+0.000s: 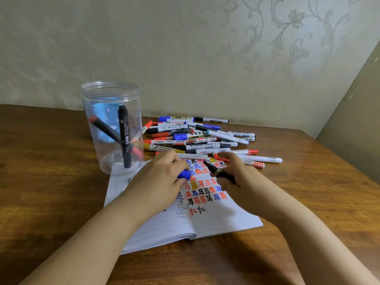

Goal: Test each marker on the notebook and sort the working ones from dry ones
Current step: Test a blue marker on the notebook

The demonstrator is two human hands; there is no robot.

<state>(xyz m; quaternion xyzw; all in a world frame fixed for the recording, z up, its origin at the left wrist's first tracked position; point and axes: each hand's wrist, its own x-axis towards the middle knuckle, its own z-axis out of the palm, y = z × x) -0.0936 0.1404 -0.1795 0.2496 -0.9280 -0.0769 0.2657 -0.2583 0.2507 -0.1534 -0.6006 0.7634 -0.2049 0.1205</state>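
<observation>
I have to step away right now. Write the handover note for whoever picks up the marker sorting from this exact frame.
Left hand: grips a blue cap above the notebook.
Right hand: holds an uncapped marker, dark tip pointing up and left, above the page, not clearly touching it.
Done: many red, blue, black and gold test marks on the notebook; at least two markers stand in the clear jar on the left.
Left: test the held marker, recap and sort it, then work through the pile of markers behind the notebook. No separate place for dry ones is evident.
</observation>
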